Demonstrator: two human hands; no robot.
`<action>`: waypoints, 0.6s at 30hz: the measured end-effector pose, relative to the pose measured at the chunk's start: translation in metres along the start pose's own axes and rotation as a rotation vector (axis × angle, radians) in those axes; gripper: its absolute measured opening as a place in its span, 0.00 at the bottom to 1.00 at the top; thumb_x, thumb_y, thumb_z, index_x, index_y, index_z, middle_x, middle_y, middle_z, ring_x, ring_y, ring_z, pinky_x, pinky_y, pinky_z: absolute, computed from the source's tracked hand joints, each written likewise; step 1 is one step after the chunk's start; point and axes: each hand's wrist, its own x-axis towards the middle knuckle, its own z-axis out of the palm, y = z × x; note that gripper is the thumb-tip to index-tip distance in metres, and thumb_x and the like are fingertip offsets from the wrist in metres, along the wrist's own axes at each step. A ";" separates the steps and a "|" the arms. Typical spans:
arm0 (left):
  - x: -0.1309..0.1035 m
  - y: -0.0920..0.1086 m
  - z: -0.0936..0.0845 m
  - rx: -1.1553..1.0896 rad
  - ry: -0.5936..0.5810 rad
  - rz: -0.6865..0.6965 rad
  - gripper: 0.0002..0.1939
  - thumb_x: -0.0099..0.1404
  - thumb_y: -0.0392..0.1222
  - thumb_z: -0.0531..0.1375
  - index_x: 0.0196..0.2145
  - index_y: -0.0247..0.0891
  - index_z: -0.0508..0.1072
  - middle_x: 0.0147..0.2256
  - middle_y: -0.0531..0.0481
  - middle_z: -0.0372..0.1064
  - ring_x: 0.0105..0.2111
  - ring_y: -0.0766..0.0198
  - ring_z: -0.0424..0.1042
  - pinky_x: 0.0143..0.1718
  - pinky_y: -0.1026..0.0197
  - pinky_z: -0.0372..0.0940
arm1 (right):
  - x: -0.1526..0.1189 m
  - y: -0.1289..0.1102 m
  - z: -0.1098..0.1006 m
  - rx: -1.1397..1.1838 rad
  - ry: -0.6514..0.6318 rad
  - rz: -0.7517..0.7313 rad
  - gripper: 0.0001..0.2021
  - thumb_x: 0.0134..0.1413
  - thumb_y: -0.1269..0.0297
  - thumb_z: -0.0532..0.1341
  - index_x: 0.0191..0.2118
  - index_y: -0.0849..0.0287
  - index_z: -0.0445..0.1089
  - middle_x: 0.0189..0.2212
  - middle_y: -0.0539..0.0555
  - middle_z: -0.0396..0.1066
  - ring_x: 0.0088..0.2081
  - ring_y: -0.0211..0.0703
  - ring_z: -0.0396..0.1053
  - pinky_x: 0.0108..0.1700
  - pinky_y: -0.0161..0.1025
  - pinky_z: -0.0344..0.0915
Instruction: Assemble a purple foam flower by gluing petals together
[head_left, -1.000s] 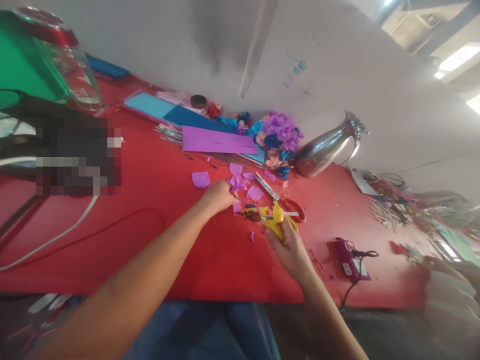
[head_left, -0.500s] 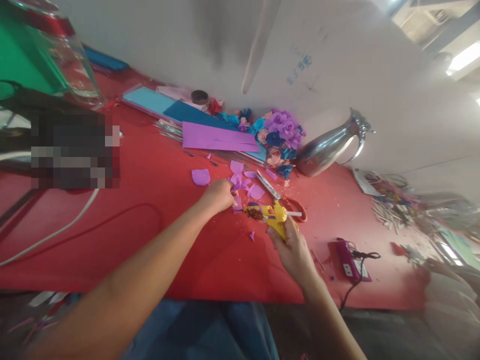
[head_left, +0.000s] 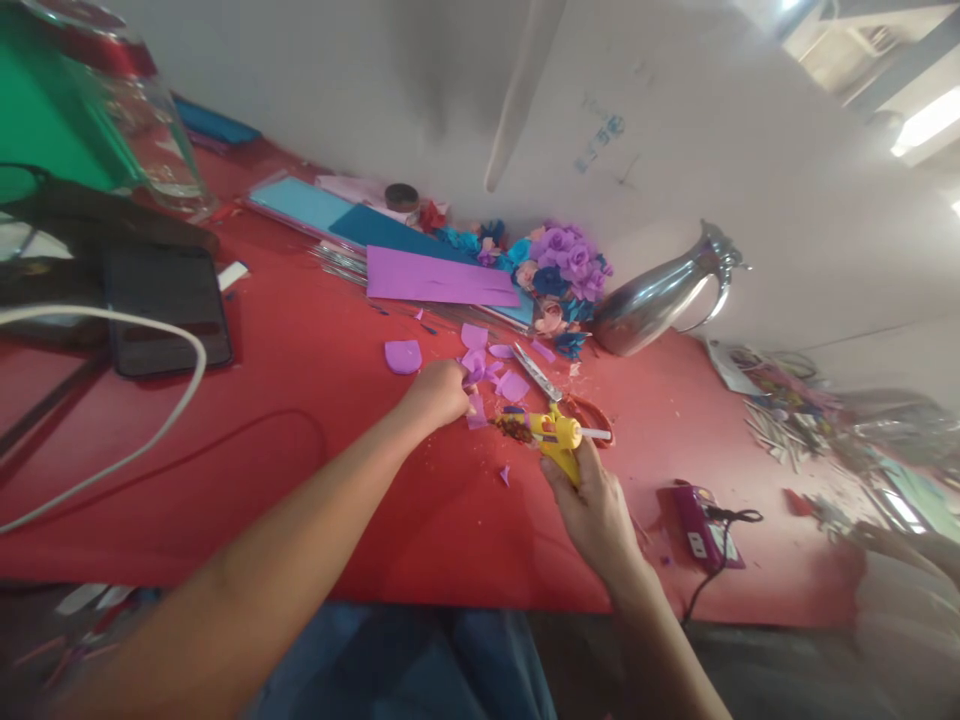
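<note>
Grips a yellow glue gun (head_left: 561, 432) in the right hand (head_left: 592, 495), with the fingers closed around its handle. Points the dark-crusted front end leftward over the red counter (head_left: 420, 540), toward the left hand (head_left: 440, 392); has a white glue stick (head_left: 596, 434) jutting from the back. Bends the fingers of the left hand and draws them together at a folded purple piece (head_left: 477, 370) near the middle of the counter; cannot tell, with the fingertips largely hidden, whether pinched or only touched. Has a purple scrap (head_left: 478, 412) just beside that hand, between it and the gun, a rounded purple petal (head_left: 403, 356) apart to the left and another petal (head_left: 513, 386) to the right of the folded piece. Has scissors (head_left: 536, 372) just beyond the gun, with orange handles partly behind it. Has, farther back, a purple sheet (head_left: 439, 278) lying over blue ones, a bunch of paper flowers (head_left: 566, 258) and a metal pitcher (head_left: 656, 305). Includes a corded purple box (head_left: 697, 525) to the right, and a phone (head_left: 169, 320) to the left, with a white cable (head_left: 184, 400) running across it.
</note>
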 end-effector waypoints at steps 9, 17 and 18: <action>-0.001 0.000 -0.002 0.003 -0.019 -0.014 0.12 0.46 0.31 0.65 0.32 0.37 0.77 0.33 0.44 0.77 0.34 0.56 0.74 0.33 0.62 0.62 | -0.001 -0.009 0.007 -0.069 0.054 -0.085 0.14 0.56 0.54 0.52 0.41 0.57 0.64 0.29 0.58 0.75 0.28 0.50 0.72 0.25 0.37 0.58; 0.000 0.001 -0.001 0.018 -0.034 -0.012 0.12 0.46 0.32 0.66 0.33 0.37 0.77 0.35 0.44 0.77 0.35 0.57 0.74 0.34 0.62 0.61 | -0.001 -0.008 0.005 -0.123 0.040 -0.088 0.17 0.58 0.54 0.50 0.44 0.60 0.65 0.32 0.61 0.75 0.31 0.53 0.74 0.26 0.38 0.60; 0.000 0.001 -0.001 0.031 -0.032 -0.007 0.12 0.46 0.32 0.65 0.32 0.37 0.77 0.33 0.44 0.77 0.35 0.57 0.74 0.33 0.62 0.61 | -0.001 -0.008 0.006 -0.129 0.043 -0.085 0.17 0.58 0.54 0.50 0.44 0.60 0.65 0.32 0.61 0.75 0.31 0.53 0.74 0.26 0.38 0.60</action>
